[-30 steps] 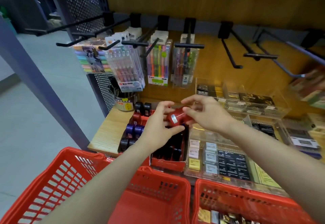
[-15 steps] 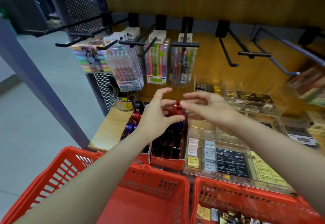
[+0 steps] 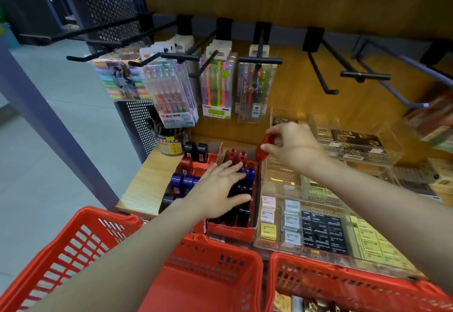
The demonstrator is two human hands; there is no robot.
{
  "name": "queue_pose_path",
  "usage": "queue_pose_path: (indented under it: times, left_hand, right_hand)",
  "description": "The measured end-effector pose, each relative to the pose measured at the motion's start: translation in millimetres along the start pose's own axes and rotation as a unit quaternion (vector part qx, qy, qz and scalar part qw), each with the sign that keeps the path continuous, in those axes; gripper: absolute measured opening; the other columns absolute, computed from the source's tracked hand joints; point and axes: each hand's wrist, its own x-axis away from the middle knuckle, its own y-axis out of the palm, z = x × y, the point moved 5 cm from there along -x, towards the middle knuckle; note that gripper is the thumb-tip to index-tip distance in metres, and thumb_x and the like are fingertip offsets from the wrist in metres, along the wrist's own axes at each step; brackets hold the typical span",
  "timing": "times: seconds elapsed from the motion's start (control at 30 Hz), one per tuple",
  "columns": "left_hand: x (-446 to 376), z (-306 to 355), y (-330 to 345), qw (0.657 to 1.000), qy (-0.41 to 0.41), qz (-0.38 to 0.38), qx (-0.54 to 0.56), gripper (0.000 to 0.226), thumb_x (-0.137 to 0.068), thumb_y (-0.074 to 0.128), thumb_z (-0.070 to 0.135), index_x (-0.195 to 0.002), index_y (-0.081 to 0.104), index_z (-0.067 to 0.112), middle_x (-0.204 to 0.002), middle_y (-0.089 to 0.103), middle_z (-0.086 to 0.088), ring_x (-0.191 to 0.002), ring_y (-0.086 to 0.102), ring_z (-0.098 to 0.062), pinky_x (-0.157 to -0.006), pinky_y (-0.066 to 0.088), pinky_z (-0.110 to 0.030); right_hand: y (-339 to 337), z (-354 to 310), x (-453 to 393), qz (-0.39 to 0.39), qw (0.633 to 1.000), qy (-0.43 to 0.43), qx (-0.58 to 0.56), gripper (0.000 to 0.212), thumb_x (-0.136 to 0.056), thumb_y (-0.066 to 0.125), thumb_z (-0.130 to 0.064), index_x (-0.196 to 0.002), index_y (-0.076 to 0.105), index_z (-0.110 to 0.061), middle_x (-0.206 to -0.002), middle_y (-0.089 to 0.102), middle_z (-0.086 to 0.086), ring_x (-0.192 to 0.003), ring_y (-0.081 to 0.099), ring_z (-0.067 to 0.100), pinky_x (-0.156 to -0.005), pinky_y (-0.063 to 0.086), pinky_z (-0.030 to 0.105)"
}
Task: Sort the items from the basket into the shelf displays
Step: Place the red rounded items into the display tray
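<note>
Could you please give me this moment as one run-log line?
right hand: pinches red item above red display box | left hand: open, over box's items | red basket: below

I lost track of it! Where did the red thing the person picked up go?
In the head view, the red item is pinched in the right hand, just right of centre, held above the back of the red display box.

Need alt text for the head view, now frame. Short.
A person's right hand pinches a red correction-tape dispenser above a red display box of similar red, blue and black ones, while the left hand lies open, fingers straight, over the box. Pen packs hang on hooks behind; two red baskets sit in front.
</note>
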Motion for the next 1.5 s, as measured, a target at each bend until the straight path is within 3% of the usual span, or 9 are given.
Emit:
queue_pose_path:
  times: [0.13, 0.27, 0.67, 0.83, 1.07, 1.13, 1.23, 1.33, 1.5]
  left_hand:
    - [2, -9, 8, 0.999, 0.025, 0.012, -0.041, 0.071, -0.099, 0.040, 0.059, -0.157, 0.020, 0.024, -0.165, 0.007, 0.008, -0.152, -0.002, -0.009, -0.120, -0.006, -0.031]
    - [2, -11, 9, 0.998, 0.035, 0.024, -0.043, 0.071, -0.098, 0.042, 0.059, -0.157, 0.023, 0.025, -0.166, 0.008, 0.008, -0.152, 0.000, -0.009, -0.119, -0.007, -0.029]
    - [-3, -15, 11, 0.999, 0.028, 0.039, -0.016, 0.071, -0.096, 0.051, 0.055, -0.155, 0.028, 0.024, -0.166, 0.013, 0.000, -0.152, 0.003, -0.012, -0.118, -0.005, -0.029]
    - [-4, -16, 12, 0.999, 0.025, 0.042, -0.013, 0.071, -0.095, 0.052, 0.055, -0.155, 0.029, 0.024, -0.166, 0.012, 0.001, -0.152, 0.003, -0.011, -0.118, -0.005, -0.028]
    - [-4, -18, -7, 0.995, -0.021, 0.076, 0.062, 0.073, -0.096, 0.059, 0.044, -0.155, 0.027, 0.016, -0.165, 0.016, -0.002, -0.151, 0.012, -0.014, -0.124, 0.013, -0.032]
    - [-10, -19, -10, 0.997, -0.039, 0.067, 0.025, 0.076, -0.097, 0.055, 0.047, -0.157, 0.021, 0.014, -0.166, 0.013, -0.003, -0.152, 0.008, -0.015, -0.125, 0.010, -0.035]
    - [-21, -18, -6, 0.999, -0.047, -0.002, -0.024, 0.080, -0.097, 0.049, 0.052, -0.158, 0.014, 0.015, -0.166, 0.007, -0.003, -0.153, 0.003, -0.015, -0.125, 0.009, -0.040]
    - [-24, -17, -1, 0.997, -0.046, -0.027, -0.053, 0.079, -0.097, 0.049, 0.052, -0.158, 0.013, 0.017, -0.166, 0.008, 0.000, -0.153, 0.004, -0.014, -0.125, 0.007, -0.040]
    - [-24, -23, -5, 0.998, -0.040, -0.026, -0.043, 0.077, -0.096, 0.052, 0.051, -0.157, 0.019, 0.018, -0.165, 0.016, 0.000, -0.152, 0.011, -0.015, -0.124, 0.010, -0.043]
  right_hand:
    - [24, -16, -11, -0.019, 0.998, -0.018, 0.057, 0.033, -0.090, 0.070, -0.029, -0.119, 0.067, -0.013, -0.112, 0.067, 0.011, -0.104, 0.064, 0.027, -0.090, 0.054, 0.036]
    - [42, -28, -19, -0.033, 0.987, -0.022, 0.154, 0.004, -0.091, 0.064, -0.009, -0.092, 0.062, -0.006, -0.094, 0.062, 0.015, -0.087, 0.062, 0.031, -0.066, 0.047, 0.031]
    - [78, -34, -39, -0.097, 0.970, -0.004, 0.222, 0.015, -0.086, 0.067, -0.003, -0.100, 0.062, -0.003, -0.077, 0.053, 0.010, -0.073, 0.055, 0.024, -0.060, 0.044, 0.028]
    - [77, -36, -34, -0.090, 0.964, -0.025, 0.248, 0.026, -0.086, 0.064, 0.002, -0.112, 0.061, -0.003, -0.108, 0.063, 0.015, -0.100, 0.066, 0.029, -0.065, 0.045, 0.027]
    - [52, -27, 23, -0.038, 0.985, -0.072, 0.155, 0.030, -0.086, 0.056, 0.000, -0.115, 0.057, -0.005, -0.104, 0.063, 0.018, -0.090, 0.064, 0.034, -0.069, 0.053, 0.034]
    - [55, -19, 42, -0.040, 0.984, -0.096, 0.145, 0.033, -0.088, 0.049, -0.003, -0.120, 0.057, -0.007, -0.115, 0.062, 0.018, -0.099, 0.062, 0.033, -0.083, 0.054, 0.038]
    - [81, -11, 47, -0.119, 0.965, -0.096, 0.215, 0.061, -0.098, 0.039, -0.013, -0.154, 0.017, -0.002, -0.162, 0.015, 0.018, -0.150, 0.013, 0.031, -0.123, 0.010, 0.046]
    - [95, -9, 37, -0.146, 0.953, -0.089, 0.251, 0.071, -0.098, 0.037, -0.020, -0.156, 0.000, -0.004, -0.164, -0.004, 0.012, -0.152, -0.007, 0.026, -0.120, -0.007, 0.054]
    - [108, -6, 27, -0.172, 0.935, -0.068, 0.302, 0.069, -0.097, 0.035, -0.026, -0.156, 0.006, -0.006, -0.165, 0.000, 0.009, -0.152, -0.007, 0.024, -0.111, -0.014, 0.069]
